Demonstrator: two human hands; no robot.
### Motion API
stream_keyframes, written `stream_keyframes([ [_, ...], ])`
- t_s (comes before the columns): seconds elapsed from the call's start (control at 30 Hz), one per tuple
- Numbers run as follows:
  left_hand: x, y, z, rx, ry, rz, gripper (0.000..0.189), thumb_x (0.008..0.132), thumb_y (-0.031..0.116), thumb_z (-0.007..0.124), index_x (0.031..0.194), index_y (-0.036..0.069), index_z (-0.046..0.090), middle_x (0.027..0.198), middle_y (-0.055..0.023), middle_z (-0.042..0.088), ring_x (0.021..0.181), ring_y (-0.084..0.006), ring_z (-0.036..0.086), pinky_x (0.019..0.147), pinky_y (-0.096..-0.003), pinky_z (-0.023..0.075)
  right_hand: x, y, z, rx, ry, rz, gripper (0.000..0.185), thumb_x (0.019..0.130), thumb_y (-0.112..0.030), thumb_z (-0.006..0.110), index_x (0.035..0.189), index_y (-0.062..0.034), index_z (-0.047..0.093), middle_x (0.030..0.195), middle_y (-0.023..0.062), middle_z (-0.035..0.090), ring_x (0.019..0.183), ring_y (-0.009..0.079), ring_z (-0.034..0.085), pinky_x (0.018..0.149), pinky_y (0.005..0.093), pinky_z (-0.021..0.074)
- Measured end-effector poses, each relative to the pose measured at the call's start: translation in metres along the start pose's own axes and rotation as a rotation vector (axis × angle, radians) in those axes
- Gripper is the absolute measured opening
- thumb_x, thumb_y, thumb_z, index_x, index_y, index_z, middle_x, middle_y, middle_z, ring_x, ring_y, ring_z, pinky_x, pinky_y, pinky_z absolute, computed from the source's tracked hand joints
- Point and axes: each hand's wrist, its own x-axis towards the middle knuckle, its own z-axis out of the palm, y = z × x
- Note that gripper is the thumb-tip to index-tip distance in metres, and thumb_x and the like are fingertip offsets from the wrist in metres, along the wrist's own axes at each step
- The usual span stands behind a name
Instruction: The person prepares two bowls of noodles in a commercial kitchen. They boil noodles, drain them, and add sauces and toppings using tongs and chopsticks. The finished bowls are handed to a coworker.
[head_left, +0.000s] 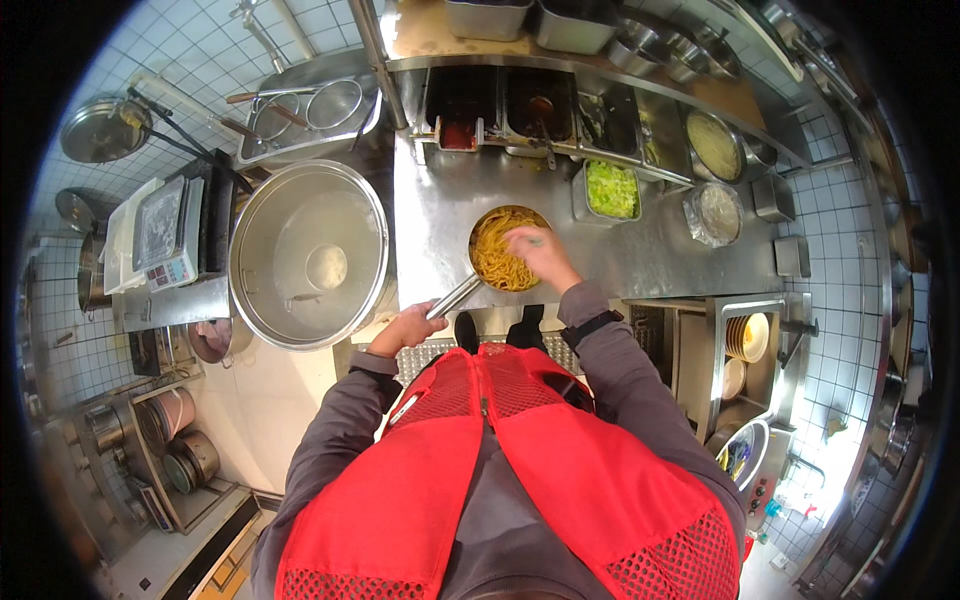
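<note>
My left hand (409, 328) is wrapped around the metal handle (454, 297) of a round pan. Brown-yellow noodles (499, 251) fill the pan, which is at the front part of the steel counter (442, 202). Over the right side of the noodles is my right hand (541, 253), blurred, its fingertips bent down towards them. A small greenish spot shows at its fingers; whether they grip anything is unclear. Behind and to the right, a metal container of chopped green vegetables (611, 187) stands on the counter.
A large steel pot (307, 255) with cloudy liquid stands left of the counter. Sauce wells (540, 105), one with a ladle, line the back. A plastic-wrapped bowl (712, 215) is at the right. Strainers (334, 105) lie in a tray at back left, near a scale (169, 232).
</note>
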Motion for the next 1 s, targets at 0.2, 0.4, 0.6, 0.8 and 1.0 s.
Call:
stream_keyframes([
  [0.2, -0.001, 0.002, 0.002, 0.015, -0.026, -0.052, 0.066, 0.097, 0.042, 0.078, 0.149, 0.004, 0.064, 0.110, -0.0256, 0.077, 0.098, -0.0362, 0.075, 0.092, -0.0456, 0.0581, 0.018, -0.045, -0.019, -0.434, 0.040, -0.205, 0.029, 0.101, -0.026, 0.068, 0.110, -0.0008, 0.080, 0.104, 0.0250, 0.078, 0.095, 0.0399, 0.077, 0.087, 0.0442, 0.0597],
  [0.4, -0.004, 0.004, 0.006, -0.036, 0.009, 0.000, 0.065, 0.096, 0.038, 0.080, 0.149, 0.005, 0.063, 0.117, -0.0267, 0.077, 0.110, -0.0390, 0.075, 0.098, -0.0456, 0.0567, -0.039, -0.032, -0.043, -0.146, -0.122, 0.329, 0.026, 0.106, -0.020, 0.066, 0.115, 0.0013, 0.077, 0.110, 0.0155, 0.081, 0.093, 0.0273, 0.079, 0.084, 0.0377, 0.0629],
  [0.6, -0.003, 0.010, 0.001, -0.078, -0.058, -0.053, 0.064, 0.097, 0.037, 0.079, 0.151, 0.006, 0.062, 0.113, -0.0252, 0.077, 0.103, -0.0353, 0.074, 0.094, -0.0444, 0.0570, -0.083, 0.009, -0.064, 0.331, 0.365, 0.529, 0.028, 0.111, -0.021, 0.064, 0.127, 0.0007, 0.072, 0.122, 0.0154, 0.078, 0.099, 0.0264, 0.080, 0.088, 0.0367, 0.0650],
  [0.8, 0.001, 0.010, 0.000, -0.091, -0.086, -0.014, 0.055, 0.100, 0.041, 0.078, 0.141, 0.006, 0.066, 0.075, -0.0066, 0.065, 0.058, -0.0170, 0.058, 0.056, -0.0376, 0.0502, -0.066, 0.027, -0.020, 0.641, 0.212, 0.191, 0.026, 0.110, -0.015, 0.064, 0.126, 0.0038, 0.072, 0.125, 0.0167, 0.076, 0.103, 0.0284, 0.080, 0.091, 0.0377, 0.0653],
  [1.0, 0.005, 0.004, 0.003, -0.023, -0.023, -0.027, 0.055, 0.097, 0.046, 0.079, 0.129, 0.002, 0.072, 0.076, -0.0115, 0.069, 0.062, -0.0213, 0.064, 0.061, -0.0405, 0.0530, -0.053, 0.001, -0.023, 0.010, 0.178, 0.411, 0.020, 0.102, -0.013, 0.067, 0.111, -0.0034, 0.082, 0.095, 0.0126, 0.082, 0.095, 0.0220, 0.080, 0.083, 0.0354, 0.0618],
])
